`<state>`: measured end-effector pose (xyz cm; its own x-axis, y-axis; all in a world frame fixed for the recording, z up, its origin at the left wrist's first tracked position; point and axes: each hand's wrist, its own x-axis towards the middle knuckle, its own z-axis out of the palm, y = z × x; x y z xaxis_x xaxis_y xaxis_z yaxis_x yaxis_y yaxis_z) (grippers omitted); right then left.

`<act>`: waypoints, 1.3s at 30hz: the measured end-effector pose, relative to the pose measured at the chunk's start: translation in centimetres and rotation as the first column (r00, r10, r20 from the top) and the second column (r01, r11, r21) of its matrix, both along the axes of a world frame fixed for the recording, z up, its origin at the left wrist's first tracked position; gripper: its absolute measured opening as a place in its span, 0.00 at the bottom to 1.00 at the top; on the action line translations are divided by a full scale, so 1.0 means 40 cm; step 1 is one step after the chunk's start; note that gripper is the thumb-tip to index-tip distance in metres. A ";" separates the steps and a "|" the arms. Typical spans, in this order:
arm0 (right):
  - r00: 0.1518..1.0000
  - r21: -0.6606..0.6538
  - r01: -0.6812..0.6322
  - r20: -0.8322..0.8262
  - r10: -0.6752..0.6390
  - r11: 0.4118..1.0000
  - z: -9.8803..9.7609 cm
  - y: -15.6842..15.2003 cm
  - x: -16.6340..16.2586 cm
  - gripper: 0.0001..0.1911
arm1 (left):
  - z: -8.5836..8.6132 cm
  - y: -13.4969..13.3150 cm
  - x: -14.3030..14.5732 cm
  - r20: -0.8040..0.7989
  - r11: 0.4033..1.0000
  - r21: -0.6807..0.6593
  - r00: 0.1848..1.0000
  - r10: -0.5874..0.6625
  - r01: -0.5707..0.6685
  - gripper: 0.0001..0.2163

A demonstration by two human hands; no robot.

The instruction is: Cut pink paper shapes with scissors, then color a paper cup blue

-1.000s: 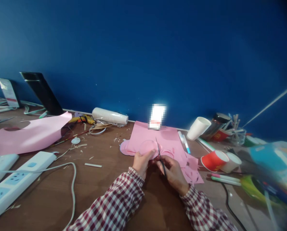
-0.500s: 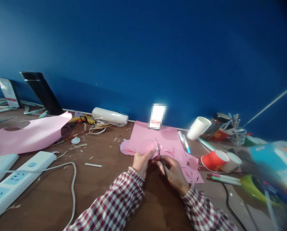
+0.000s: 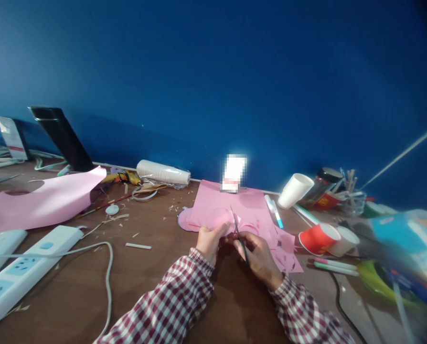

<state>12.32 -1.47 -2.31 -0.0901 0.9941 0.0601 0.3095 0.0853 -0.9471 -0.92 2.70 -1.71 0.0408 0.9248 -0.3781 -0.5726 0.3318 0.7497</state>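
Observation:
My left hand (image 3: 209,243) pinches a small round piece of pink paper (image 3: 221,220) and holds it up over the brown table (image 3: 156,282). My right hand (image 3: 259,257) is closed round a pair of dark scissors (image 3: 238,233), whose blades point up and away into the paper's edge. Both hands sit close together at the table's middle, in red-and-white checked sleeves. Under them lies a larger pink sheet (image 3: 235,206) with pink offcuts (image 3: 285,253) to its right.
At left are white power strips (image 3: 23,272) with a cable (image 3: 108,267) and another pink sheet (image 3: 45,199). A sleeve of white cups (image 3: 163,173) lies by the blue wall. Paper cups (image 3: 319,238), markers (image 3: 335,266), a jar (image 3: 323,187) and blurred clutter fill the right.
Almost nothing has moved. The scissors and pink paper piece have shifted very slightly, and the view has drifted a touch.

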 end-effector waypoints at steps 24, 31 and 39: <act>0.999 -0.006 -0.021 -0.041 0.021 1.000 -0.005 0.002 -0.005 0.14 | -0.003 0.002 -0.001 0.019 1.000 0.023 1.000 0.012 -0.013 0.12; 1.000 -0.001 -0.012 -0.026 0.012 1.000 0.001 0.000 -0.004 0.15 | -0.007 0.005 0.000 0.038 0.999 0.011 0.999 0.032 -0.033 0.13; 1.000 0.007 -0.016 -0.024 0.016 1.000 -0.002 0.002 -0.001 0.15 | -0.003 0.003 -0.001 0.054 0.999 0.018 0.998 0.026 -0.027 0.13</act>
<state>12.27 -1.37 -2.38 -0.1048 0.9921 0.0688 0.2855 0.0962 -0.9535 -0.96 2.83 -1.83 0.0361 0.9327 -0.3589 -0.6205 0.3025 0.7235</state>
